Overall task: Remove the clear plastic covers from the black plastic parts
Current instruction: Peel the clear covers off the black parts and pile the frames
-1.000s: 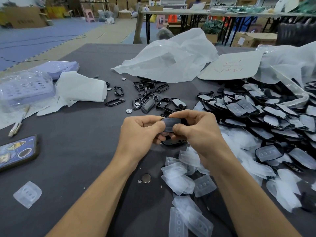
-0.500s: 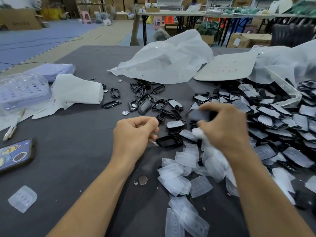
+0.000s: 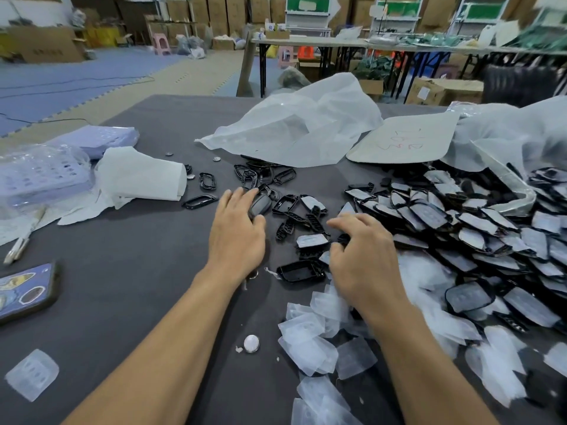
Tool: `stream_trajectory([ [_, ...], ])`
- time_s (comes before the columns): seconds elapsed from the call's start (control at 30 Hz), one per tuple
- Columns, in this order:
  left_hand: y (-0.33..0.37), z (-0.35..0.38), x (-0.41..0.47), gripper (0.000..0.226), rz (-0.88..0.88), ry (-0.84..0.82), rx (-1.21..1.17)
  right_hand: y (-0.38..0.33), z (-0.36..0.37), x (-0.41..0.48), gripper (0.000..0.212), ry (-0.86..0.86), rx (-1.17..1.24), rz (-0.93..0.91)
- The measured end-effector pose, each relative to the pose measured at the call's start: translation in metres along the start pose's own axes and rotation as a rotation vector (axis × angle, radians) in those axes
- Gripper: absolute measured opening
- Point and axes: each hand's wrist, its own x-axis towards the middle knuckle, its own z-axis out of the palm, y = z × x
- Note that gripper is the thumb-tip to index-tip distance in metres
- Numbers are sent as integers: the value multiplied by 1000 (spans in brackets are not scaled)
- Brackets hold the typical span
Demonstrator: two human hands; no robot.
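The left hand [image 3: 236, 237] is resting straight fingers on a black part [image 3: 261, 207] (long axis running near-left to far-right); the right hand [image 3: 362, 259] is curling, grip unclear.

The phone [image 3: 26, 291] on the near left is cut off by the edge. The left hand [image 3: 236, 237] hides some of a dark part [image 3: 262, 207]. The right hand [image 3: 362, 262] hides what its curled fingers touch. The pile of black parts [image 3: 491, 240] runs off the right edge.

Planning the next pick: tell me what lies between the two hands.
Head view: between the left hand and right hand lie loose black frames, one covered part and, nearer, a bare black shell.
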Motion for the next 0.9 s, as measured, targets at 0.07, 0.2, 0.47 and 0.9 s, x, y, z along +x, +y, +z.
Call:
stream_trajectory([
  [0.07, -3, 7, 19, 57, 31, -52, 94, 0, 4, 2, 40, -27, 4, 7],
  [0.2, -11, 15, 52, 54, -2, 43, -35, -2, 3, 10, 35, -43, 24, 77],
  [0.47, -17, 15, 92, 42, -26, 10, 188, -31, 11, 75, 18, -194, -275, 144],
  [0.9, -1, -25, 62, 16, -220, 432, -374, -22, 12, 58, 15, -4, 201, 287],
])
